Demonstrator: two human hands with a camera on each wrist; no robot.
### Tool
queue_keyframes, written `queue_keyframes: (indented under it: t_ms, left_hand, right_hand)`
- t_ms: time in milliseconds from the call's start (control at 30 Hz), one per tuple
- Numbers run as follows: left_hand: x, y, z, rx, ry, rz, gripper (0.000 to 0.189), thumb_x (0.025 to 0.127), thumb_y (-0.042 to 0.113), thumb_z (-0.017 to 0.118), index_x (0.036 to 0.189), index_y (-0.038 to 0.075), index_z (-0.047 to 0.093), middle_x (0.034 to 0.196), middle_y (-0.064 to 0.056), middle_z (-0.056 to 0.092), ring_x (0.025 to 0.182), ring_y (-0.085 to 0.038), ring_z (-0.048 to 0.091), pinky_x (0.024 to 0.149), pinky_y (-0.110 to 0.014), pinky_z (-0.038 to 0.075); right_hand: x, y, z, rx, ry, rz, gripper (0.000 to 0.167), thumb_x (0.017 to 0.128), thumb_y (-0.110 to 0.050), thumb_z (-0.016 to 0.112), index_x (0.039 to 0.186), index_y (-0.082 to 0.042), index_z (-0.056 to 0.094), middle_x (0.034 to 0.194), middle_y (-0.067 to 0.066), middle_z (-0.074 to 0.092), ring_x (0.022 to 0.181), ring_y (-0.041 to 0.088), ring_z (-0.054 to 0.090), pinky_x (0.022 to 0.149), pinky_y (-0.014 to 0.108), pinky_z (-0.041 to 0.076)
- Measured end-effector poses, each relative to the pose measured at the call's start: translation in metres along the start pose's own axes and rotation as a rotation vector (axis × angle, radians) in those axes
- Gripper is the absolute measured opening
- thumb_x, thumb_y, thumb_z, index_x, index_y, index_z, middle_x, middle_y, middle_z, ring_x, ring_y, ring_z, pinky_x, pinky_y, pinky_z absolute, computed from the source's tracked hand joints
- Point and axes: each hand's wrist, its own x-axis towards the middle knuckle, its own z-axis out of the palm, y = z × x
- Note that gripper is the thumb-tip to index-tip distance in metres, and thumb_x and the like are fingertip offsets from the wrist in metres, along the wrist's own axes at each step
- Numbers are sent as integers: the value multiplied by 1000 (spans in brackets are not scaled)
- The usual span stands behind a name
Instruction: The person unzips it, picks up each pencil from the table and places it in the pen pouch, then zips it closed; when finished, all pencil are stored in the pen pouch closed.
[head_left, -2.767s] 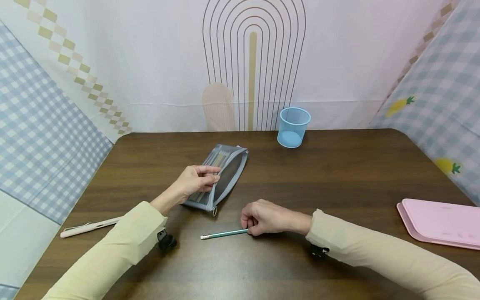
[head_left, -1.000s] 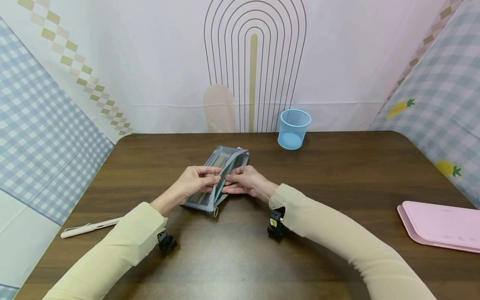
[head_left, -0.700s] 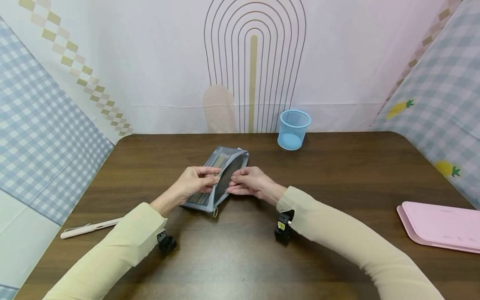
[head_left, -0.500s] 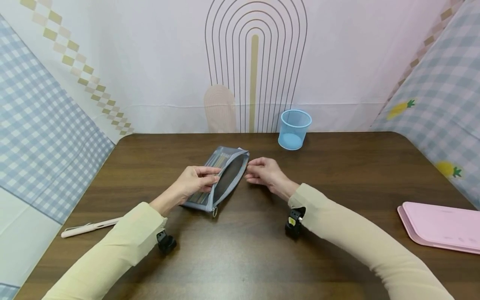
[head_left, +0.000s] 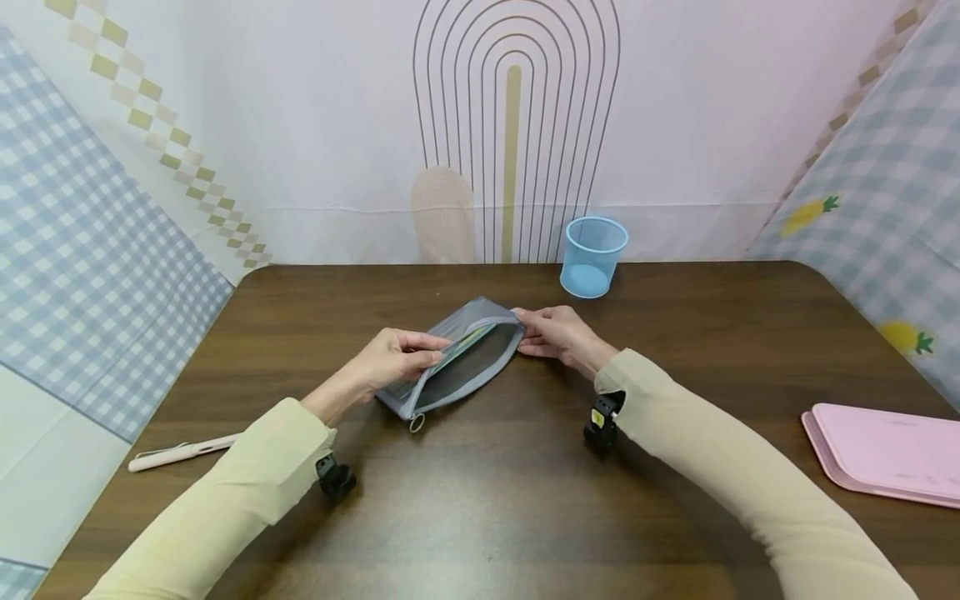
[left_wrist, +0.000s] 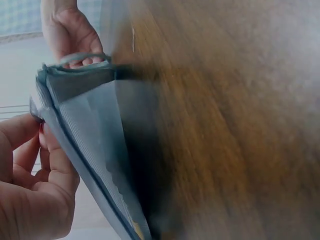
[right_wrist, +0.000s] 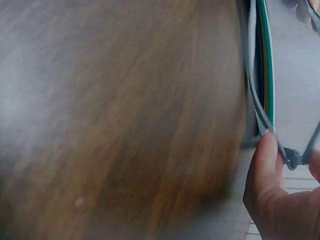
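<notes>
A grey see-through zip pencil case (head_left: pixel 487 367) lies tilted at mid-table, its long mouth gaping toward me. My left hand (head_left: pixel 390 362) pinches the upper edge of the mouth between thumb and fingers. At the far right corner, my right hand (head_left: pixel 558 332) pinches the case's end, and the right wrist view shows thumb and fingers on either side of that corner. Teal and yellow pencils (right_wrist: pixel 270 60) stand along the inside by the rim. The zip's ring pull (head_left: pixel 417 423) hangs at the near corner. The case's underside is hidden.
A light blue mesh pen cup (head_left: pixel 592 258) stands at the back of the wooden table (head_left: pixel 480 517). A white pen (head_left: pixel 180 452) lies left beside my left sleeve. A pink flat case (head_left: pixel 888 450) lies at the right edge.
My right hand carried a teal pencil from the table into the pencil case, let it go, and now grips the right corner. The case's far end has swung right; my left hand kept its pinch.
</notes>
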Motion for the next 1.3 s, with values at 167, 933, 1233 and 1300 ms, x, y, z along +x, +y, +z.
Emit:
queue_keyframes:
  t_ms: [167,933,1233,1300]
  left_hand:
    - [4,-1,4,83,-27,55,29,90,8,61,117,-3,64,114,-18,65,76,-2,56,67,-20,49]
    - [-16,-28,-7,-99,61,-187,37,91,8,61,116,-12,44,87,-10,65,69,-9,65,66,-24,56]
    - [-7,-25,1,-260,18,-241,61,92,6,58,138,-15,24,97,-8,60,72,-7,61,70,-21,54]
    - [-6,-23,4,-283,9,-251,62,92,5,57,140,-14,23,101,-9,58,73,-7,61,70,-20,54]
  right_hand:
    - [-6,1,-9,86,-17,38,44,95,-5,52,134,10,41,73,5,58,61,11,62,64,21,55]
    - [-48,26,-43,327,26,87,28,99,-5,43,124,-1,33,80,8,62,67,12,67,70,23,55]
    - [-61,30,-56,205,4,70,25,97,-9,49,119,-1,38,88,10,60,74,13,69,75,26,55]
    - [-64,32,-60,130,1,53,30,97,-12,51,121,1,38,93,11,57,75,12,68,75,27,55]
